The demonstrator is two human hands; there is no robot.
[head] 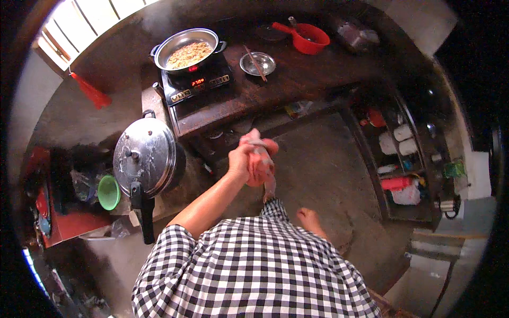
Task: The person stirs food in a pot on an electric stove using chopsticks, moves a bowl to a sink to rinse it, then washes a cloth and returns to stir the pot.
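Note:
My left hand [239, 161] reaches out in front of the checked shirt [254, 270], its fingers closed around a blurred pinkish-red bundle [260, 163]. A pale strip hangs from the bundle towards the shirt. What the bundle is, and whether other fingers are mixed into it, I cannot tell. At the shirt's right front edge is a small, curled bare shape that looks like my right hand [309, 218], apart from the bundle. Nothing shows in it, but its grip is unclear. Below and left of my left hand stands a metal pressure cooker [145, 155] with a long black handle.
A two-handled steel pan [187, 51] of light-brown food sits on a lit induction cooker [199, 81]. Beside it are a metal bowl [254, 63] with chopsticks [256, 65] across it and a red plastic ladle [310, 39]. A green bowl [108, 192] lies left; shelves [393, 159] stand right.

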